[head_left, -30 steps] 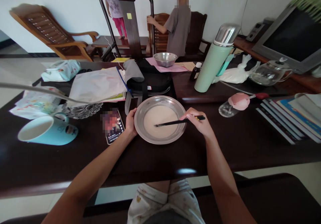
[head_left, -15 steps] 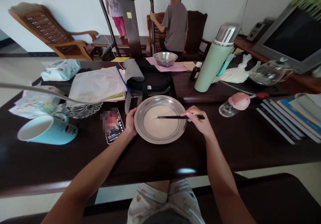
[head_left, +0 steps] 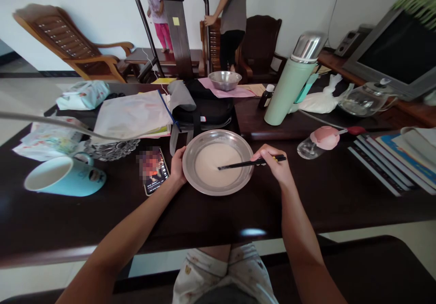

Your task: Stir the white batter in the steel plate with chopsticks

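Note:
A round metal plate (head_left: 190, 176) holding pale, creamy batter sits on the dark wooden table (head_left: 334, 195) straight in front of me. My left hand (head_left: 177, 166) grips the plate's left rim with curled fingers. My right hand (head_left: 275, 165) is closed on a pair of black chopsticks (head_left: 250, 162), whose tips dip into the batter near the plate's middle. A phone (head_left: 154, 171) with a lit screen lies just left of my left hand.
A light-blue mug (head_left: 64, 177) lies at the left, papers and a black bag behind the plate, a green thermos (head_left: 291, 83) and glass teapot (head_left: 368, 97) at the back right, books (head_left: 391, 158) at the right. Two people stand by chairs beyond the table.
The chopstick tips swept round in the batter, from left of centre to nearer the middle, and my right hand shifted slightly right. The person in grey beyond the table stood up straighter.

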Available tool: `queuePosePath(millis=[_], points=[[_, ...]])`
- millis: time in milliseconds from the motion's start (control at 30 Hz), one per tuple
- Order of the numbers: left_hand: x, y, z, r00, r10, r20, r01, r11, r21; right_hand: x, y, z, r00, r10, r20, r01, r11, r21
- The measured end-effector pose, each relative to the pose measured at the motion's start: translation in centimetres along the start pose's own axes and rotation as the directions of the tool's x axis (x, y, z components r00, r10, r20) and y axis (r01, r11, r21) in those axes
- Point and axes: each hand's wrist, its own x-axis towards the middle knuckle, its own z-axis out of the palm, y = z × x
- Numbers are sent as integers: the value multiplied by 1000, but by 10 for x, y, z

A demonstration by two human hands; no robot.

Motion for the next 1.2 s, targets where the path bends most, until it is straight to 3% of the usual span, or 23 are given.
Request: queuePosePath(millis=[133,333,433,533,633,733,900,1100,1200], points=[[0,0,0,1000,12,6,-12,1000,21,1,0,4,994,-31,101,35,999,-37],[-2,-1,1,1000,23,-4,-23,999,27,-1,0,-2,997,24,-69,-23,999,22],[-1,0,0,1000,15,-1,-15,1000,19,-1,-2,-1,999,38,38,-41,998,58],[1,0,-2,1000,14,21,-15,999,30,1,-3,1,992,-1,127,3,1000,-19],[4,-1,-5,999,17,51,-18,1000,18,1,-2,-1,1000,-9,27,11,997,-74],[6,-2,-6,998,8,56,-8,1000,6,0,-1,-5,998,27,-49,-28,999,-26],[4,-1,-6,1000,24,17,-25,998,49,0,-1,1,993,-9,114,14,999,-38],[3,-1,-4,1000,25,19,-26,999,45,1,1,-2,1000,-10,-25,9,999,-52],[4,-1,-4,999,20,29,-21,998,53,0,0,-3,999,16,37,-15,1000,-17]])
